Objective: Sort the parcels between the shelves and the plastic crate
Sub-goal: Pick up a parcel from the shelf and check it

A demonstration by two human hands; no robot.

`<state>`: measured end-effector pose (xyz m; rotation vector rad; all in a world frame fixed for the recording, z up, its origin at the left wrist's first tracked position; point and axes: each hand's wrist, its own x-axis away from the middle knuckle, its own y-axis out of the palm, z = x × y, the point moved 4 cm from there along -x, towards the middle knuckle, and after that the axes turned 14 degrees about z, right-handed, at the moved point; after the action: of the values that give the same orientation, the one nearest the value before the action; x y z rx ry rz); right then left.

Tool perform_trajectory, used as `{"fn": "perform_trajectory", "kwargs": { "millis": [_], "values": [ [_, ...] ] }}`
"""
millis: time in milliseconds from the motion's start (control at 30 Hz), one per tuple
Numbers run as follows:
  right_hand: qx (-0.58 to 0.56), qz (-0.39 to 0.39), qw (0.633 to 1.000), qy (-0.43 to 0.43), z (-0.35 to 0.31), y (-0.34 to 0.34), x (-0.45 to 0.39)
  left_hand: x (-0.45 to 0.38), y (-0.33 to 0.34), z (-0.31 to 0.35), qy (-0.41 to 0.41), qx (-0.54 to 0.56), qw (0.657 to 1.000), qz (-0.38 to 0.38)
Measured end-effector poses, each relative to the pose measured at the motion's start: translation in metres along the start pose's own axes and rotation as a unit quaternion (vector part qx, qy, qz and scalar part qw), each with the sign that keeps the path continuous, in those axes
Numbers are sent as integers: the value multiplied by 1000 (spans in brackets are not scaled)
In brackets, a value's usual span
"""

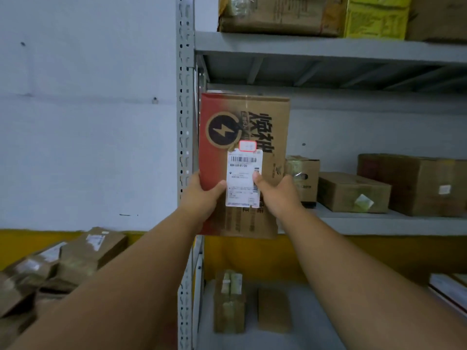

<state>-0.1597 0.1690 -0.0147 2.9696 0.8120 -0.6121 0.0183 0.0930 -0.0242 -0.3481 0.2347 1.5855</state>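
Both hands' fingers (214,188) clasped round tall carton (252,122), fingertips hidden behind; label (243,178) print illegible.

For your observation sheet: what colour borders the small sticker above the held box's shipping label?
Red, on the small sticker; head view.

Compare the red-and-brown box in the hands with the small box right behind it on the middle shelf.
The red-and-brown box is held upright by the left hand and right hand; the small box rests on the middle shelf untouched. The held box is taller, with a red side panel and lightning logo; the small box is plain brown. The held box shows a white shipping label. Both are cardboard.
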Motion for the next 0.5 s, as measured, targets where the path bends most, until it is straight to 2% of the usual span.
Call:
{"fn": "perform_trajectory", "kwargs": {
  "millis": [167, 300, 400, 500],
  "values": [
    [-8, 27, 999, -42, -15, -25, 12, 23, -6, 13, 40, 21, 999, 19],
    [-26, 13, 995, -90, -28, -42, 15, 28, -11, 26, 42, 47, 996, 58],
    [-88, -1, 996, -19, -22, -49, 11, 38, -4, 35, 73, 28, 995, 62],
    [-140, 25, 988, 57, -11, -60, 2, 57, 11, 44, 169, -74, 979, 82]
  ]
}}
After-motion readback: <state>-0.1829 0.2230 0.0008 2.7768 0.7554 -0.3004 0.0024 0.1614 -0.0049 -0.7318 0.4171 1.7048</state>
